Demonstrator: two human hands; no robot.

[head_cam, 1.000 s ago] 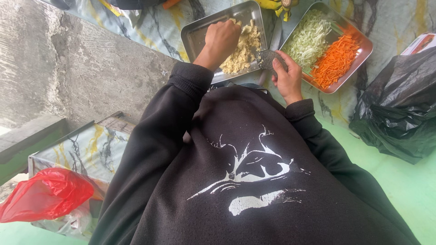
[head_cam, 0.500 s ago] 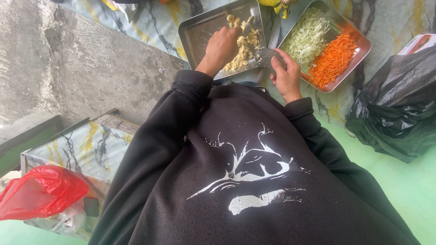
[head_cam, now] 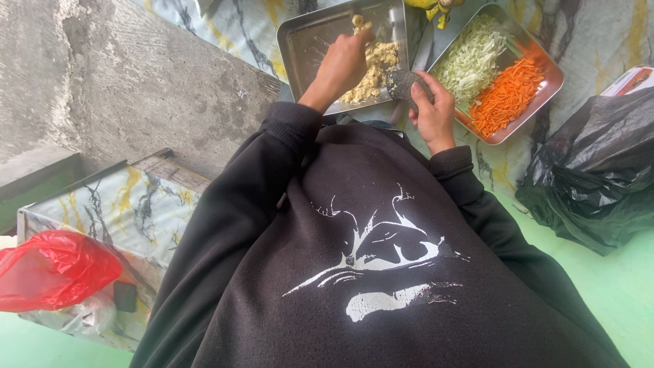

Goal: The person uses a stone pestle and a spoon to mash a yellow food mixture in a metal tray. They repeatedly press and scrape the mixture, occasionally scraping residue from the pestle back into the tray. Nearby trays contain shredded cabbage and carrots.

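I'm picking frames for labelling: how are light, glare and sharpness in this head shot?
Head view: soft, even daylight with no hard shadows; mild sheen on the left tray; the left hand and right hand are slightly soft at the top; the black sweatshirt fills the middle, sharp; edges bend slightly.

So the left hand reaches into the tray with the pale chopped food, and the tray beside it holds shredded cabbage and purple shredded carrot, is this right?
Not quite. In the head view the shredded carrot is orange, not purple. The rest holds: the left hand reaches into the tray with the pale chopped food, and the tray beside it holds shredded cabbage next to the carrot.
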